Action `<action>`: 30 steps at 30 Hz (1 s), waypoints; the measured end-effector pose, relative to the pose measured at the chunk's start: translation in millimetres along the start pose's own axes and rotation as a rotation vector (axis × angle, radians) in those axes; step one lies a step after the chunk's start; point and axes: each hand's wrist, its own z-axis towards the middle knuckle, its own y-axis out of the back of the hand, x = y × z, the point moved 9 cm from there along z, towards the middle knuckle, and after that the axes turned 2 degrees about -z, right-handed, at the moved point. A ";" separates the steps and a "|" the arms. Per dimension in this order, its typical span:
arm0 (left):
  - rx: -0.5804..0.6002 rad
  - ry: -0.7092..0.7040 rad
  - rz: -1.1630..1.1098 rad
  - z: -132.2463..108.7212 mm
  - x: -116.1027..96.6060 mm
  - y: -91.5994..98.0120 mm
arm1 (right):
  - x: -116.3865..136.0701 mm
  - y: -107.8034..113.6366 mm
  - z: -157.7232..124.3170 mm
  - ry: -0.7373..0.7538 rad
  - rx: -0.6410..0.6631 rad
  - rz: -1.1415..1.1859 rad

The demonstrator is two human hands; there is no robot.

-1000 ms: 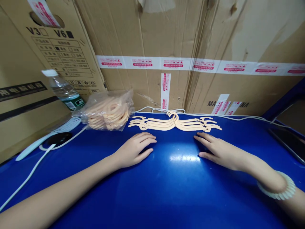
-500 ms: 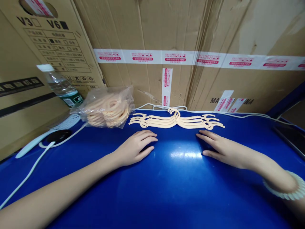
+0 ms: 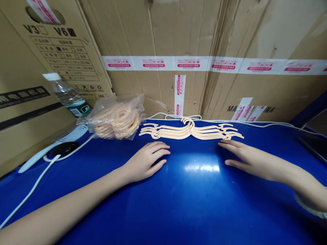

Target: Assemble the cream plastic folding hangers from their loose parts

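Several cream plastic hangers (image 3: 190, 131) lie overlapped in a row at the back of the blue table (image 3: 184, 204). My left hand (image 3: 146, 160) rests palm down on the table just in front of the row's left end, fingers stretched out, holding nothing. My right hand (image 3: 249, 159) lies flat in front of the row's right end, fingers extended, its fingertips close to the outermost hanger, empty too. A clear plastic bag of more cream hangers (image 3: 116, 118) sits left of the row.
Tall cardboard boxes (image 3: 194, 51) wall off the back and left. A water bottle (image 3: 67, 96), a white handheld fan (image 3: 52, 144) and a white cable (image 3: 28, 192) lie at the left. A dark flat device (image 3: 315, 144) is at the right edge.
My right hand has slid a little to the right along the table. The left hand stays put. The view shifted slightly.
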 end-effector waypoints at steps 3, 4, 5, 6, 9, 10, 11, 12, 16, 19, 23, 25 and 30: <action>-0.010 -0.013 0.013 -0.3 -0.9 0.8 | -7.1 11.1 2.5 0.016 -0.134 -0.063; -0.019 -0.019 0.017 -0.4 -1.9 1.6 | -8.4 13.7 3.5 0.020 -0.174 -0.083; -0.031 -0.026 0.020 -0.6 -3.2 2.7 | -9.0 15.3 4.7 0.024 -0.208 -0.101; -0.045 -0.034 0.023 -0.8 -5.0 3.9 | -8.9 15.9 5.9 0.029 -0.236 -0.119; -0.083 -0.065 0.030 -1.6 -12.5 6.4 | -7.0 13.6 10.4 0.030 -0.293 -0.180; -0.092 -0.075 0.031 -1.8 -15.1 6.8 | -6.6 12.2 12.0 0.025 -0.307 -0.200; -0.100 -0.085 0.033 -2.0 -17.5 7.0 | -6.5 10.5 13.5 0.018 -0.317 -0.217; -0.106 -0.092 0.033 -2.1 -19.4 7.1 | -6.5 8.5 15.1 0.012 -0.322 -0.228; -0.115 -0.096 0.031 -2.6 -22.0 7.1 | -6.9 2.2 19.7 0.005 -0.327 -0.223; -0.108 -0.079 0.036 -3.0 -20.0 6.7 | -6.2 0.0 21.1 0.008 -0.327 -0.197; -0.087 -0.052 0.018 -2.5 -18.4 5.9 | -4.8 1.4 22.0 0.016 -0.344 -0.157; -0.082 -0.031 -0.021 -1.9 -18.6 6.8 | -4.1 4.3 22.4 0.032 -0.364 -0.128; -0.108 0.044 -0.220 -1.6 -21.9 13.3 | -3.4 11.4 22.9 0.052 -0.344 -0.017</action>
